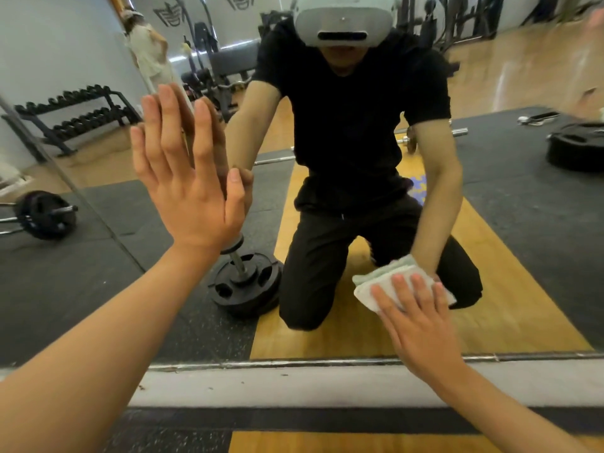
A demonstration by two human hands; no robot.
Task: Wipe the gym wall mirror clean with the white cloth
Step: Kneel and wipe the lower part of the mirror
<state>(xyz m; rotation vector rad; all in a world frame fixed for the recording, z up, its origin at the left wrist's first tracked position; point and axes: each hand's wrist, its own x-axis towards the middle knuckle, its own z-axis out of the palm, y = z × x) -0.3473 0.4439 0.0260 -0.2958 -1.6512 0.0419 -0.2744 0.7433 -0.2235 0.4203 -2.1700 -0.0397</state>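
Wiping is under way. The right hand (420,322) presses the folded white cloth (380,277) with straight fingers (401,291) low on the large gym wall mirror (523,207), near its bottom edge. The left hand (186,181) lies flat, fingers straight, higher left. The next move likely calls for sweeping the cloth sideways under steady pressure.

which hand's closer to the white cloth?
Right. The right hand presses flat on the cloth, low on the mirror; the left hand rests flat higher up, apart from the cloth.
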